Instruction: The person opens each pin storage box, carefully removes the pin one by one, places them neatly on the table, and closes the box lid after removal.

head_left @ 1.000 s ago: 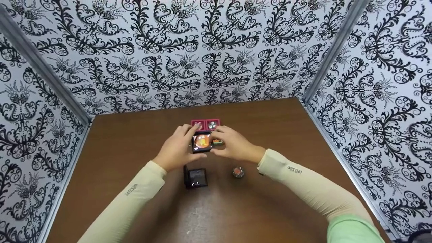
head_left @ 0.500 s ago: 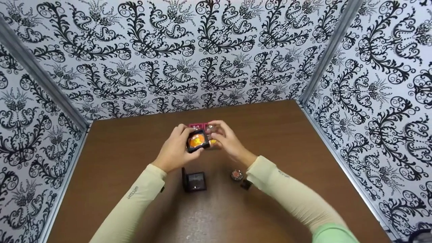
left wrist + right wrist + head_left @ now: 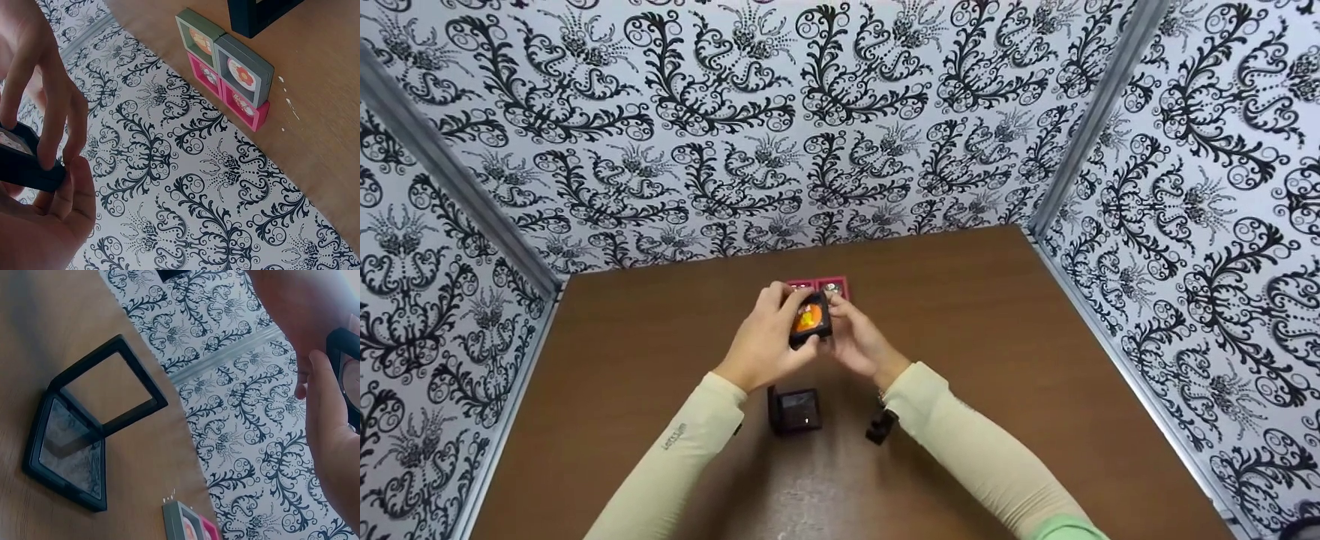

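My left hand grips a small black square display case with an orange and yellow disc inside, thumb below and fingers over its upper edge. Raised over the table, the case has its front tilted to the camera. The right hand pinches its right edge with the fingertips. In the left wrist view, fingers of both hands meet at the case's dark rim. Nearer the body stands another black display case, hinged open with its frame-like lid raised and a clear film in its base.
Behind the hands, a block of small cases sits on the brown table: two pink ones, a green one and a grey one, each holding a round token. Patterned walls enclose the table. A black piece shows under the right wrist.
The case has been turned and tilted in the left hand. The right hand shifted around its right side to its edge, and the right forearm now mostly hides the round token on the table.
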### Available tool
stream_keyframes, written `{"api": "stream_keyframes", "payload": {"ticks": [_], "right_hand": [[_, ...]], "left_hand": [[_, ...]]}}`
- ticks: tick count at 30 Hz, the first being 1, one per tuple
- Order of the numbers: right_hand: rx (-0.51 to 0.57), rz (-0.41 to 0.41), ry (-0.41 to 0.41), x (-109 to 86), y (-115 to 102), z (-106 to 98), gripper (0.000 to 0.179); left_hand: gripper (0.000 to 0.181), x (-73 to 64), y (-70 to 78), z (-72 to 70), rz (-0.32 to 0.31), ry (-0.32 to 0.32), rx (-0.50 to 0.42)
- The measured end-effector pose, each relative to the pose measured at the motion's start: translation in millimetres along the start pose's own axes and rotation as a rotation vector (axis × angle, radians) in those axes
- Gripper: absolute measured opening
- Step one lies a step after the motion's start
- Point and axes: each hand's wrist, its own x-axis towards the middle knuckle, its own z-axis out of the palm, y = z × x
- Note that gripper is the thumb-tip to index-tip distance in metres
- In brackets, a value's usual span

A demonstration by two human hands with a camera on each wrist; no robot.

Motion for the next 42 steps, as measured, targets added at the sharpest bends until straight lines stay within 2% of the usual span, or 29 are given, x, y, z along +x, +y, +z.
{"api": "stream_keyframes", "payload": {"ticks": [5,9,13,19,27,35,39,42], "right_hand": [[0.036,0.010,0.067,-1.1,4.3,1.8,0.039],[0.029,0.014,0.082,-1.6,6.4,1.8,0.038],[0.035,0.013,0.061,-1.2,8.0,-1.2,0.036],[0.051,0.011,0.040,0.4,9.9,-4.6,0.054],[0.122,-0.005,0.011,-0.7,11.4,-4.8,0.040],[0.137,0.005,-0.047,-5.2,14.8,-1.7,0.053],[0.167,0.002,-0.084,-6.4,19.7,-4.0,0.048],[0.159,0.018,-0.091,-6.9,24.4,-7.5,0.046]], "left_hand": [[0.068,-1.7,3.9,2.7,-0.014,-0.009,0.007],[0.073,-0.1,7.1,2.5,-0.046,-0.022,-0.010],[0.074,-0.1,8.7,2.2,-0.058,-0.022,-0.021],[0.072,-1.2,9.7,3.7,-0.060,-0.020,-0.028],[0.073,0.8,9.3,5.8,-0.046,-0.029,-0.041],[0.071,-3.5,2.8,7.3,-0.079,0.000,-0.096],[0.072,-5.8,0.9,8.2,-0.090,-0.005,-0.115],[0.078,-6.2,2.5,7.8,-0.071,-0.025,-0.092]]}}
